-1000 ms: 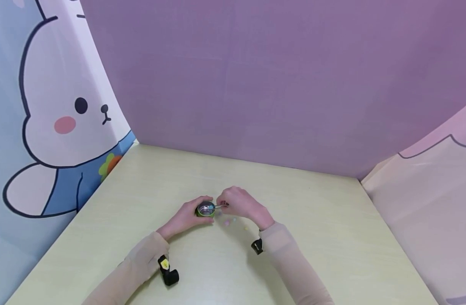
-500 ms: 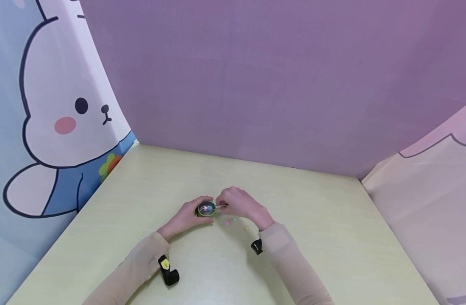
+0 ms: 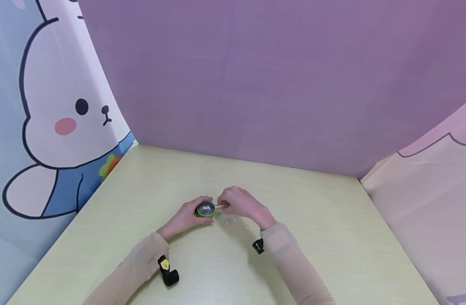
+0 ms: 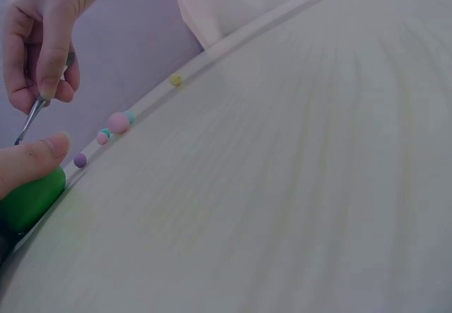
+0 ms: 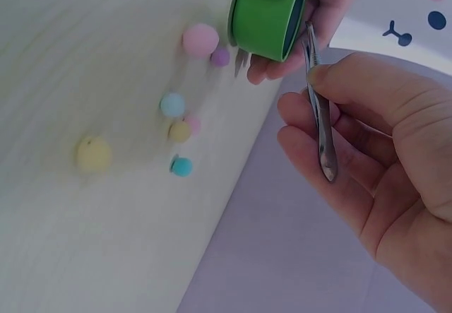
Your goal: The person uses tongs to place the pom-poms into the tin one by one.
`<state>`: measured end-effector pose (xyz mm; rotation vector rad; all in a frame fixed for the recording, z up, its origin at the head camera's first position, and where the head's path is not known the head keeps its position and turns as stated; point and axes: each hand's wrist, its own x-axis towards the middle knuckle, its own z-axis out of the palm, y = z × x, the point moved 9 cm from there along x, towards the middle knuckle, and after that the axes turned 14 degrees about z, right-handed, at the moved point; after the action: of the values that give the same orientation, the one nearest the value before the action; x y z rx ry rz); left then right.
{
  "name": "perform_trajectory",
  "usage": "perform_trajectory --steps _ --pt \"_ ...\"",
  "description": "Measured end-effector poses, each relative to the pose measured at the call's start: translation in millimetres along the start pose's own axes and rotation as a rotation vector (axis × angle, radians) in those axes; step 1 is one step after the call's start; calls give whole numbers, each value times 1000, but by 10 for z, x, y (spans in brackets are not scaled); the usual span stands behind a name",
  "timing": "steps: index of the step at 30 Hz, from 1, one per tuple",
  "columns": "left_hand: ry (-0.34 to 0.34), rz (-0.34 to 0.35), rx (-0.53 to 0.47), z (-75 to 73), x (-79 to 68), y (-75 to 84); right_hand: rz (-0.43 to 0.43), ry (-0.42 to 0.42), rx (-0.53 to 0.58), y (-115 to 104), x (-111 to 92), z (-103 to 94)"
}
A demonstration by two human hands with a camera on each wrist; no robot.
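My left hand (image 3: 189, 214) grips a small green tin (image 3: 206, 214) with a shiny inside, thumb and fingers round its sides. In the right wrist view the green tin (image 5: 265, 20) stands on the table, its mouth towards the tweezers. My right hand (image 3: 240, 202) pinches the metal tweezers (image 5: 321, 119) between thumb and fingers. Their tips lie at the tin's rim, with no ball seen between them. Beside the tin are several small balls: a pink ball (image 5: 200, 39), a purple ball (image 5: 220, 57), a pale blue ball (image 5: 172, 104) and a turquoise ball (image 5: 181, 167).
A larger yellow ball (image 5: 94, 154) lies farther from the tin. The pale wooden table (image 3: 313, 254) meets a purple cloth wall (image 3: 256, 84) at the back. A printed curtain (image 3: 65, 127) hangs on the left. Black wrist cameras (image 3: 169, 275) sit on the sleeves.
A blue ball seen at the tweezers' tips over the tin is no longer visible there. The right hand has shifted slightly right; the left hand still holds the tin in place.
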<state>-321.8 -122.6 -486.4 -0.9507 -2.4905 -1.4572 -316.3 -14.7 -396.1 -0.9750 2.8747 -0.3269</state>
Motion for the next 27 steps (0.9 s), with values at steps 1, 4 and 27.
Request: perform_trajectory --steps 1,4,27 --pt "0 1 1 0 1 3 3 2 -2 10 -5 -2" --pt "-1 4 1 -6 3 9 14 8 -12 43 -22 -12" --pt "-3 25 17 -45 -20 2 65 51 27 350 -503 -40"
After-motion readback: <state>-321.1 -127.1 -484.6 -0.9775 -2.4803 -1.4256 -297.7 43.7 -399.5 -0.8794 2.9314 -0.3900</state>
